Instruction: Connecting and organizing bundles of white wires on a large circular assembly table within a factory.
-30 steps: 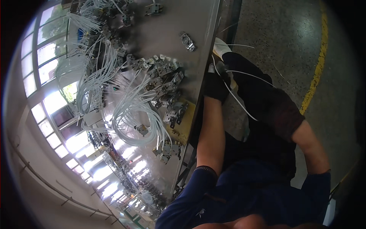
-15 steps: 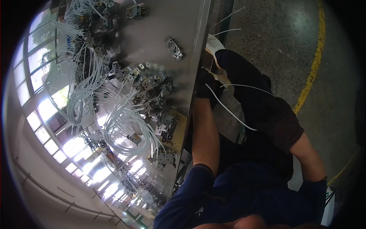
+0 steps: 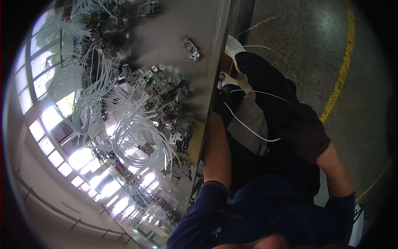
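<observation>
My left hand (image 3: pixel 230 101), in a dark glove, is down beside the metal table's edge. Its fingers blend into the dark surroundings, so their grip does not show. A thin white tube (image 3: pixel 248 125) curves from next to this glove toward my lap, and a second white tube (image 3: pixel 265 92) arches above it to the right. Over my dark-trousered leg lies my right hand (image 3: pixel 314 137), in a dark maroon glove. Its fingers cannot be made out against the cloth. Nothing is seen in that hand.
On the metal table (image 3: pixel 166 45) lie a single metal bracket part (image 3: pixel 190 48), a heap of similar metal parts (image 3: pixel 166 87) and coiled bundles of white tubes (image 3: pixel 137 141). More tube ends (image 3: pixel 267 47) stick out above the floor. A yellow line (image 3: pixel 340 70) crosses the speckled floor.
My left forearm and glove have shifted slightly left and toward me. The upper white tubes have changed position, and a pale object shows beyond the glove. My right hand stays nearly still.
</observation>
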`<state>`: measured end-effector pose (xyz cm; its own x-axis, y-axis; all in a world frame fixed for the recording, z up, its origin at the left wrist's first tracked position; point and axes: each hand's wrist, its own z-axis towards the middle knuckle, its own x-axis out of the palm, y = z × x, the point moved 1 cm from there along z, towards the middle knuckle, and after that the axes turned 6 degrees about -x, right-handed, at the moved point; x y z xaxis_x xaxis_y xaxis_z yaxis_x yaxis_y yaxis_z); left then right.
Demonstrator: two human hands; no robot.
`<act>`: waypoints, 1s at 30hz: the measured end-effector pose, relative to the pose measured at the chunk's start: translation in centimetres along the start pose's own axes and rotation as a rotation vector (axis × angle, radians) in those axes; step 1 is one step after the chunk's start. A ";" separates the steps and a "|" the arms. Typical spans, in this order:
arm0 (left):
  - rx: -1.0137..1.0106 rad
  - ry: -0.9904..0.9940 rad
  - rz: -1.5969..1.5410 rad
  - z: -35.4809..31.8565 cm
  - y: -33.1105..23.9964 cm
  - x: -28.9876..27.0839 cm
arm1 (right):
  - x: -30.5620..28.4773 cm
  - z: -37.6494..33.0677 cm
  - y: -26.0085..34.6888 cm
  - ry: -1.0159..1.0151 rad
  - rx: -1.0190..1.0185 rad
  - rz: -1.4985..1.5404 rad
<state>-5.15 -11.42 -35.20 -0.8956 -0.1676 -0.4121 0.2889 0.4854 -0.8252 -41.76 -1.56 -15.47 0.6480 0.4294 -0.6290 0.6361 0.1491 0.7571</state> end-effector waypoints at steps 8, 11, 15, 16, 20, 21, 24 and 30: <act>0.080 -0.028 0.190 1.0 -0.1 0.4 | 0.2 0.5 0.6 -0.070 0.163 0.132; 0.108 -0.024 0.295 1.6 -0.1 0.4 | -0.2 0.8 0.5 -0.097 0.145 0.074; 0.133 -0.041 0.405 1.8 -0.3 -0.6 | 0.0 1.0 0.4 -0.089 -0.124 -0.120; 0.141 -0.038 0.433 1.9 -0.3 -0.4 | 0.1 0.9 0.3 -0.076 0.004 0.004; 0.185 -0.048 0.579 2.0 -0.3 0.1 | 0.6 0.9 0.7 -0.134 -0.124 -0.160; 0.203 -0.052 0.629 1.9 -0.3 0.2 | 0.5 1.0 0.7 -0.156 -0.115 -0.141; 0.239 -0.061 0.791 1.8 0.1 -0.5 | -0.1 1.2 0.8 -0.185 -0.130 -0.169; 0.313 -0.071 1.187 0.6 1.6 -4.6 | -2.4 2.7 1.0 -0.151 -0.023 -0.176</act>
<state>-0.34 -10.34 -34.85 -0.0051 0.1865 -0.9825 0.9894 0.1432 0.0221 -41.55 -4.85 -13.68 0.5847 0.2572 -0.7694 0.7359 0.2310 0.6365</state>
